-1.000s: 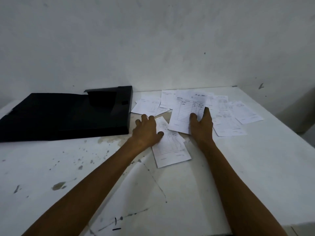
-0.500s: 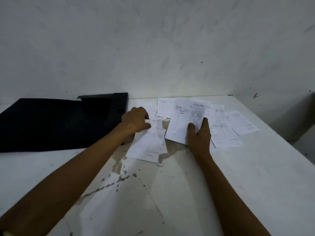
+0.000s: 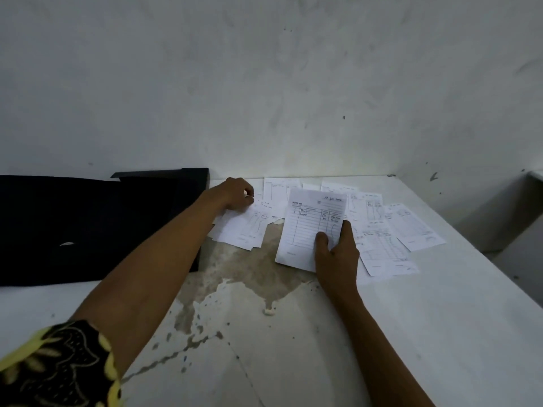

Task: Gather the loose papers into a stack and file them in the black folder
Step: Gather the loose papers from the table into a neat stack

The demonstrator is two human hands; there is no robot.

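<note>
Scene dimly lit; a cool grey cast is noted throughout. Light is diffuse and its source cannot be told. The wall (image 3: 293, 83) is rendered palest in a band just above the table's far edge, with mottled noise higher up. Shade on the table (image 3: 440, 318) is soft-edged. The black folder (image 3: 88, 224) is recorded as near-featureless black, with one small glint on its cover. The loose papers (image 3: 390, 239) are the brightest surfaces. Print is partly legible on the held sheet (image 3: 311, 227); on the others it is smeared. The table's edges are bowed by the wide lens. The patterned sleeve (image 3: 58, 368), at the frame's lower left corner, is soft.
</note>
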